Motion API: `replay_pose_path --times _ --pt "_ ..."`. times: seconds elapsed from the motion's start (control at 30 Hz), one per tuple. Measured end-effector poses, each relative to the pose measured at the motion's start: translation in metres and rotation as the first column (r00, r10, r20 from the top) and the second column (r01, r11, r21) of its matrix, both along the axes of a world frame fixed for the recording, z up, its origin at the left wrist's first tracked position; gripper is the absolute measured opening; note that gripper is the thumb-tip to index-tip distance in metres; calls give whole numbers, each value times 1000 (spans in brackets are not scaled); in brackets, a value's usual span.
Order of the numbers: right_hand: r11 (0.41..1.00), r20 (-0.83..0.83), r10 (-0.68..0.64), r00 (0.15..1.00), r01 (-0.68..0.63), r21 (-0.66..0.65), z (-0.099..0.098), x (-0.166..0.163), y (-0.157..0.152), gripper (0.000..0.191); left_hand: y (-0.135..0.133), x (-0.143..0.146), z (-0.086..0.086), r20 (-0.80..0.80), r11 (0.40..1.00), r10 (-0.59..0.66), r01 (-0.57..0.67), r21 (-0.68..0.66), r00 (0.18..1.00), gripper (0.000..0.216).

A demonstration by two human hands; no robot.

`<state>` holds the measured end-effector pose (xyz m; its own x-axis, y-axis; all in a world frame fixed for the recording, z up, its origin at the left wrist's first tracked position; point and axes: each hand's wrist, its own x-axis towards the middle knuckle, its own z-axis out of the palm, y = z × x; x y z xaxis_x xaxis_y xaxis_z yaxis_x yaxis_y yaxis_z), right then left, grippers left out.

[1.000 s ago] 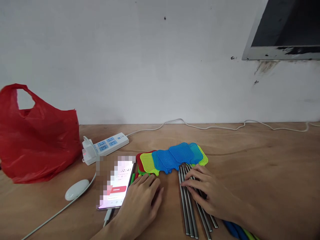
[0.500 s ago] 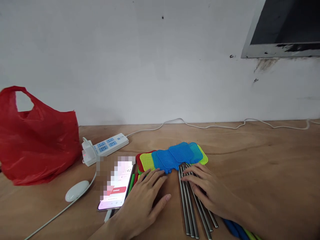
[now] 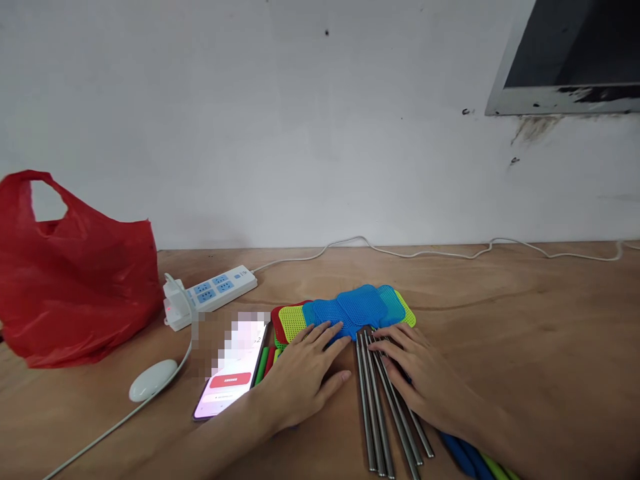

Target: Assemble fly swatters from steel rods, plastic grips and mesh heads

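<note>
A row of overlapping plastic mesh fly swatter heads in blue, yellow-green, red and teal lies on the table. My left hand is flat with spread fingers, its fingertips over the near edge of the blue heads. Several silver metal rods fan out toward me below the heads. My right hand has its fingers apart over the upper ends of those rods; nothing is gripped. Beside my left hand are green and red tube-shaped handles, partly covered. Blue and yellow-green handles show under my right forearm.
A lit phone lies left of my left hand. Behind it is a white power strip with a plugged-in charger and cable. A white oval device and a red plastic bag are farther left. A grey wall stands behind.
My left hand has moved right and slightly forward, its fingertips now over the blue mesh heads. My right hand has shifted slightly, still over the rods.
</note>
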<state>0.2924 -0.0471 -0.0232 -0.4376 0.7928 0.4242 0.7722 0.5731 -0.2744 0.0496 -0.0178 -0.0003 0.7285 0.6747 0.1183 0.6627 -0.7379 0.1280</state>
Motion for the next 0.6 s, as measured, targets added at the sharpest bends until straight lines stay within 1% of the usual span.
replay_pose_path --times 0.17,0.33,0.6 --pt "1000 -31 4 1000 -4 -10 0 -1 1 29 10 0 -6 41 999 -28 27 34 999 38" --pt "999 -33 17 999 -18 -28 -1 0 1 29 8 -2 -9 26 998 -38 37 43 999 43" --pt "999 -42 25 999 -26 -32 0 0 1 28 5 -15 -8 52 998 0 -4 64 999 43"
